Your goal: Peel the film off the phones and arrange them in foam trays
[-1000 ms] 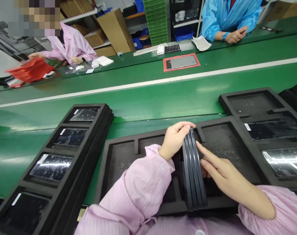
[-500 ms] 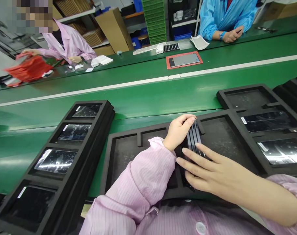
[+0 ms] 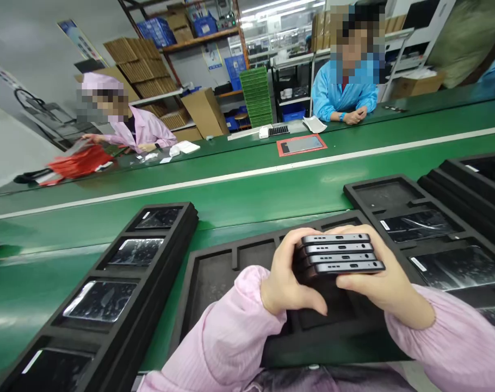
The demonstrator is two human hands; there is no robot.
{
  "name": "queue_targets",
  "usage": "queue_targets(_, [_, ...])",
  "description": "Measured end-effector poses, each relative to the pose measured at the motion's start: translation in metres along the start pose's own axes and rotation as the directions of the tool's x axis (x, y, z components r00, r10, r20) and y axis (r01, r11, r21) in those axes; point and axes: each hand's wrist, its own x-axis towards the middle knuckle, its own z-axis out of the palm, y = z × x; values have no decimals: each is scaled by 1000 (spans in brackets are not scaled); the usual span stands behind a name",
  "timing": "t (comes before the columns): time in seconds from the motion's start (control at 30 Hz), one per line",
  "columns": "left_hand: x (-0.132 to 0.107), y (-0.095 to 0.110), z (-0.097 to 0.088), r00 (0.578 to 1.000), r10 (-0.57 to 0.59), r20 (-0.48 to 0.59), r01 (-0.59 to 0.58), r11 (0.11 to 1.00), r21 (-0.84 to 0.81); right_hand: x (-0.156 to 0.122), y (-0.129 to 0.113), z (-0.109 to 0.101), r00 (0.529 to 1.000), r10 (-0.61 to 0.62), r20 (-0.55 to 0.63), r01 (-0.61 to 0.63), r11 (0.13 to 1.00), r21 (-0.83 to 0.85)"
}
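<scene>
- Four phones (image 3: 340, 257), stacked flat with their port ends toward the viewer, are held up over a black tray (image 3: 209, 283), between a person's two bare hands. The ends are slightly out of line: the lowest phone reaches farther right than the top one.
- Right hand (image 3: 388, 276): its grip holds the stack's right end, thumb under the lowest phone.
- Left hand (image 3: 286, 280): it cups the stack's left side, with its thumb spread wide and free beneath. The finger ends are hidden, so I cannot tell how far this grip closes.
- The tray's left pockets lie bare, giving open room beside the left hand; both forearms cross its near edge.
- To the left, a stack of trays (image 3: 145, 288) carries dark panels (image 3: 100, 301). A narrow green strip of desk (image 3: 251, 204) separates its edge from the middle tray.
- To the right, another tray (image 3: 388, 195) sits close beside the middle one, leaving little room there; its far pocket is bare, while panels fill nearer ones.
- Beyond the trays, the desk runs open to a white line (image 3: 247, 173). Past that lie a red sheet (image 3: 280, 148) and two co-workers, in pink (image 3: 152, 128) and blue (image 3: 333, 92).
</scene>
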Motion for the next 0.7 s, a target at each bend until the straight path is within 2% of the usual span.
queue_targets(0.07, [-12, -8, 3, 1000, -10, -26, 11, 997, 70, -4, 1, 9, 996, 88, -19, -87, 995, 55])
queue_targets(0.13, [-19, -17, 0, 999, -30, -37, 35, 986, 162, -6, 3, 15, 995, 95, -5, -95, 995, 34])
queue_targets(0.2, [-23, -21, -10, 997, -70, 32, 63, 983, 173, -6, 4, 17, 999, -10, 30, 10, 1000, -18])
queue_targets(0.27, [-22, -21, -24, 976, -188, 114, 183, 982, 52, -2, 2, 17, 967, -215, 133, 227, 971, -78])
queue_targets(0.3, [-21, -19, -30, 958, -264, 113, 271, 961, -53, 0, 0, 16, 918, -330, 218, 359, 927, -110])
queue_targets(0.37, [-16, -16, -41, 902, -432, 6, 418, 870, -261, 4, -5, 15, 770, -474, 427, 590, 784, -193])
queue_targets(0.43, [-9, -16, -43, 840, -515, -172, 442, 833, -333, 3, -8, 15, 614, -459, 642, 744, 609, -275])
queue_targets(0.5, [0, -18, -38, 821, -499, -278, 434, 861, -264, -2, -8, 17, 494, -343, 799, 829, 461, -315])
queue_targets(0.6, [20, -28, -23, 864, -402, -303, 371, 915, -156, -12, -5, 25, 406, -212, 889, 882, 345, -320])
queue_targets(0.67, [34, -36, -14, 901, -352, -252, 339, 936, -92, -16, -3, 31, 374, -179, 910, 898, 315, -307])
queue_targets(0.7, [41, -40, -10, 917, -350, -192, 344, 937, -64, -17, -2, 34, 370, -175, 912, 900, 310, -306])
